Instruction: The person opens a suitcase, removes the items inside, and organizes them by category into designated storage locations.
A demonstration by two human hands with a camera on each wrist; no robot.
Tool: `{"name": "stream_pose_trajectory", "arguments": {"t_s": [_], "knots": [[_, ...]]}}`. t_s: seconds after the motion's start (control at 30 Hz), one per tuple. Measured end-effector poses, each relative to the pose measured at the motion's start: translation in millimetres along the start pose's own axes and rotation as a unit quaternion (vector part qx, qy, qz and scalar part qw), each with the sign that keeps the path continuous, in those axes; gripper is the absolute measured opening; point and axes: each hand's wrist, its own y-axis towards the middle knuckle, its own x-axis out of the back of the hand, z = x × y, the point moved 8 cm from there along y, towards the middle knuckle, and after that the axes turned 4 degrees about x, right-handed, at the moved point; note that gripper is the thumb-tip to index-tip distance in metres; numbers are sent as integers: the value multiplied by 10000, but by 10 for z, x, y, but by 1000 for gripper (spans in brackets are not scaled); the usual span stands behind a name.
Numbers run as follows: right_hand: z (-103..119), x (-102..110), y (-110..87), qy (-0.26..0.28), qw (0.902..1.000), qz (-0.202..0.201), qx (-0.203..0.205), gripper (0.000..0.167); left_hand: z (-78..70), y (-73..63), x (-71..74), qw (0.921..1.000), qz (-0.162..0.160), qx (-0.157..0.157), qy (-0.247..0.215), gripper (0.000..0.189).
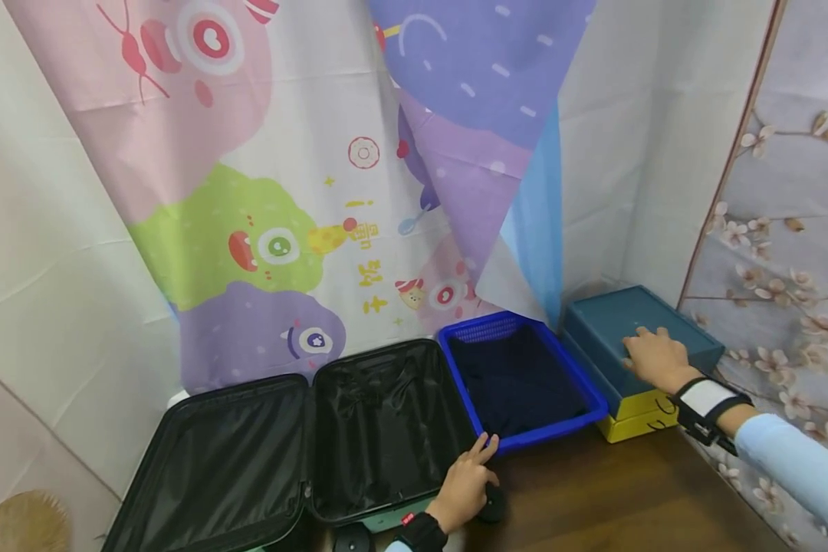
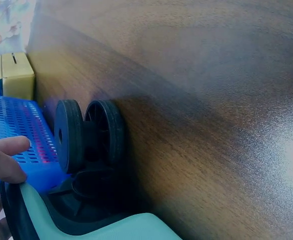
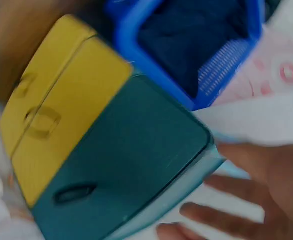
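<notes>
An opened suitcase [image 1: 386, 429] with black lining and a mint-green shell lies on the table. My left hand [image 1: 464, 481] rests at its near right corner, with fingers reaching toward the blue basket's near rim. In the left wrist view, fingertips [image 2: 11, 170] lie on the suitcase's rim, beside its black wheels [image 2: 89, 132]. My right hand [image 1: 655, 356] is over a teal-and-yellow box [image 1: 596, 349], fingers loosely bent and apart. In the right wrist view that hand [image 3: 256, 195] is beside the teal face, holding nothing.
Between the suitcase and the box stands the blue plastic basket [image 1: 579, 368], with dark cloth [image 1: 517, 379] inside. A cartoon-printed curtain [image 1: 283, 192] hangs behind, its lower edge near the basket. A flower-patterned cloth [image 1: 786, 268] covers the right side. Brown wooden table [image 1: 579, 498] shows in front.
</notes>
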Motion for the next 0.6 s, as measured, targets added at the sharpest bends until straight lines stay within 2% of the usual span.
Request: {"name": "stream_pose_trajectory", "arguments": {"t_s": [0.07,0.1,0.13,0.27,0.37,0.6], "knots": [[14,44,-96,-98,9995,-289,-17,29,-7,-2,-1,9999,-101,-33,26,30],[19,42,-127,-56,9995,-295,-54,29,-9,-2,-1,9999,-157,-38,46,30],[33,17,-145,42,9998,-189,-64,31,-6,-7,2,9998,-204,-43,76,30],[70,-144,-157,454,9963,682,-240,49,-6,-9,0,9996,-275,-55,65,32],[84,-224,-147,575,9927,998,-370,56,-12,-7,-20,9998,-165,-53,-64,32],[70,-239,-42,761,9938,602,-544,53,-6,-16,-28,9999,-131,-10,-90,30]]}}
